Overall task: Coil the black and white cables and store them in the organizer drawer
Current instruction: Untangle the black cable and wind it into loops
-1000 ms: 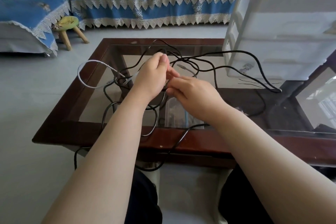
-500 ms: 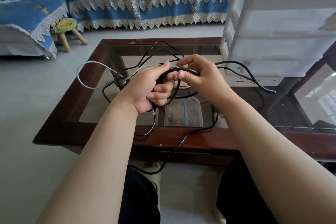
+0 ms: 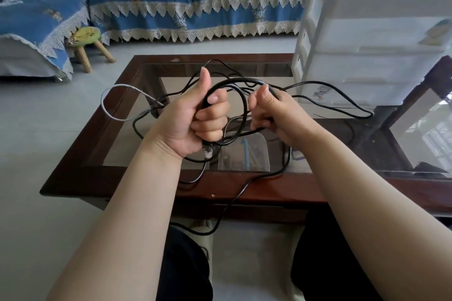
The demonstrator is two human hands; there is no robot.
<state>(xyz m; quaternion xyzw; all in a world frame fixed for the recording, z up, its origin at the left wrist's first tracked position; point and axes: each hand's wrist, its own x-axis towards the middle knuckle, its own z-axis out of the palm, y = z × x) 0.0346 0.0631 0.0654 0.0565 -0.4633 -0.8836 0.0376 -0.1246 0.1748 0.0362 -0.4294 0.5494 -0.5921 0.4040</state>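
- Two hands up over the glass table (image 3: 117,134), both gripping the black cable (image 3: 241,102).
- L hand (image 3: 195,117): fist clamped on several black loops, thumb up.
- R hand (image 3: 276,115): fingers closed on same cable, just right of L; one loop arcs between them.
- Black cable: thin, glossy, tangled; strands spread on glass, one trails right toward white organizer (image 3: 374,39), another drops off near edge to floor.
- White cable (image 3: 110,115): greyish loop, far left of hands, hanging past table's left side.
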